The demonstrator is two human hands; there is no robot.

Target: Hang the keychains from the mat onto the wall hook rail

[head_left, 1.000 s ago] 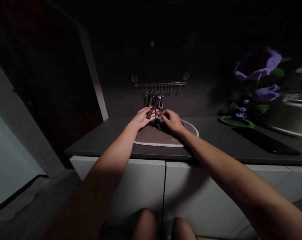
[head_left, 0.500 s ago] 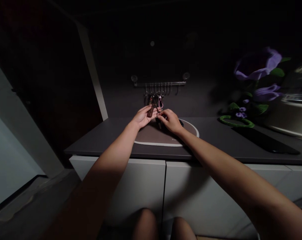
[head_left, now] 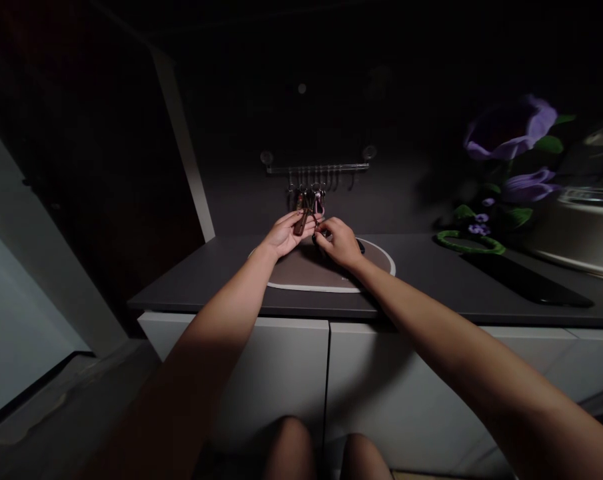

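Note:
My left hand [head_left: 284,235] is palm up below the hook rail, its thumb laid over a brown key fob [head_left: 301,223] that rests across the fingers. Beside it, my right hand [head_left: 340,241] pinches what looks like a small set of keys [head_left: 317,237], mostly covered by the fingers. Key rings and trinkets hang from a clear hook rail [head_left: 318,168] on the dark wall, among them a pink loop [head_left: 319,202]. Both hands are above a brown mat with a white rim [head_left: 306,288].
A dark countertop [head_left: 196,280] runs above white cabinet doors [head_left: 276,373]. To the right are purple knitted-looking flowers [head_left: 528,187], a green ring [head_left: 468,251], a flat black phone-like object [head_left: 536,283] and a large pale rounded appliance [head_left: 588,227]. Behind my right hand is a small dark object [head_left: 361,247].
My right fingers have shifted slightly, and the key that dangled beneath them is now hardly visible. My left hand keeps its hold on the brown fob. The view has moved very slightly.

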